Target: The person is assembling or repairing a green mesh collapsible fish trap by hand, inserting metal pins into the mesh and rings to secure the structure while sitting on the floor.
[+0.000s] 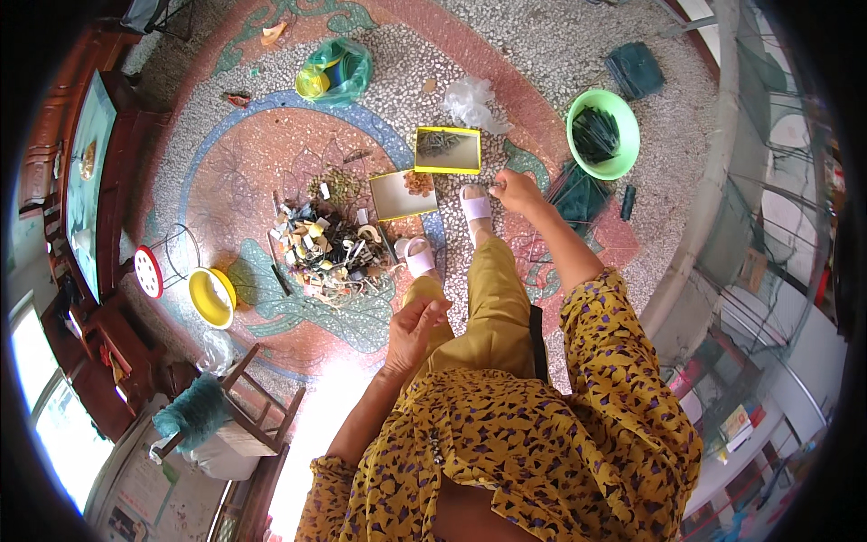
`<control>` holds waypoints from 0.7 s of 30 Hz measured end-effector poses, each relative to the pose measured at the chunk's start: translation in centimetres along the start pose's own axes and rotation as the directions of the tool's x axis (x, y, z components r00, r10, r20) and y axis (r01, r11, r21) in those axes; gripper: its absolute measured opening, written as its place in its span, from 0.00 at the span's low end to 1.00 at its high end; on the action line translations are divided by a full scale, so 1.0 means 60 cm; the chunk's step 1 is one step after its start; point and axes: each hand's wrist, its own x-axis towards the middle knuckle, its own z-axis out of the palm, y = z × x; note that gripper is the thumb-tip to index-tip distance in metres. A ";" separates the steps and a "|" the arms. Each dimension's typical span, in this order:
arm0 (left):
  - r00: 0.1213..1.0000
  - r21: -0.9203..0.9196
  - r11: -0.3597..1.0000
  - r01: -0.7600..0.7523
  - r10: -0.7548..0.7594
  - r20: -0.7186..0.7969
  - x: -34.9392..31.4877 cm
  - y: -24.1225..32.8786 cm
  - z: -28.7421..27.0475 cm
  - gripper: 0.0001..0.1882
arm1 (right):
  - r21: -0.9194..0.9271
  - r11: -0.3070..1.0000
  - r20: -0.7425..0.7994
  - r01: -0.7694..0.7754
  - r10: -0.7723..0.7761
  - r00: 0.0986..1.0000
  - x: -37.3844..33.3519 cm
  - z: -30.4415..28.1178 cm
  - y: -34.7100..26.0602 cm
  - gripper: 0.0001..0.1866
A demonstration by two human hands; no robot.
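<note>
My left hand [417,330] is curled above my left thigh, thumb pressed to the fingers; anything inside it is hidden. Out beyond my right knee, my right hand [517,191] pinches something small and dark, too tiny to name, beside my pink slipper [475,203]. Nearest to it lie two shallow yellow-edged boxes. The farther box [465,155] has thin dark grey pieces in its left part; the nearer box [395,200] has a small heap of orange-brown bits in one corner. Dark green netting [582,194] spreads on the floor just right of the right hand.
A pile of mixed scraps [330,239] lies left of my feet. A pale green basin [632,135] with dark strips stands at the right. Farther off are a green plastic bag [355,77] and clear plastic [474,104]. To the left, a yellow basin [232,294] and a chair with teal yarn [191,411].
</note>
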 end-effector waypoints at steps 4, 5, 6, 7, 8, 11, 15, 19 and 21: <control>0.999 0.138 0.990 0.029 -0.032 0.015 0.051 -0.055 -0.022 0.17 | 0.007 0.994 0.048 -0.105 0.104 0.993 0.052 0.041 0.034 0.22; 0.999 0.195 0.980 0.037 -0.044 0.031 0.062 -0.070 -0.031 0.18 | 0.008 0.994 0.059 -0.112 0.111 0.992 0.064 0.054 0.043 0.22; 0.998 0.207 0.977 0.043 -0.050 0.029 0.067 -0.086 -0.039 0.17 | 0.008 0.993 0.073 -0.117 0.116 0.991 0.071 0.074 0.048 0.22; 0.998 0.220 0.974 0.048 -0.055 0.027 0.071 -0.102 -0.045 0.17 | 0.008 0.993 0.087 -0.122 0.121 0.989 0.080 0.091 0.054 0.23; 0.998 0.232 0.971 0.053 -0.060 0.024 0.076 -0.119 -0.050 0.16 | 0.017 0.990 0.088 -0.143 0.141 0.986 0.091 0.106 0.060 0.23; 0.999 0.279 0.960 0.006 0.006 -0.043 0.117 -0.143 -0.056 0.10 | 0.039 0.979 0.100 -0.202 0.197 0.975 0.145 0.127 0.055 0.26; 0.997 0.388 0.922 -0.011 0.040 -0.069 0.154 -0.179 -0.074 0.07 | 0.087 0.975 0.087 -0.202 0.195 0.977 0.212 0.183 0.054 0.31; 0.997 0.459 0.888 0.021 0.017 -0.079 0.187 -0.210 -0.094 0.05 | 0.004 0.993 0.009 -0.117 0.117 0.993 0.288 0.244 0.062 0.35; 0.995 0.467 0.884 0.022 0.025 -0.094 0.190 -0.244 -0.101 0.04 | -0.010 0.995 0.014 -0.097 0.097 0.995 0.319 0.273 0.057 0.36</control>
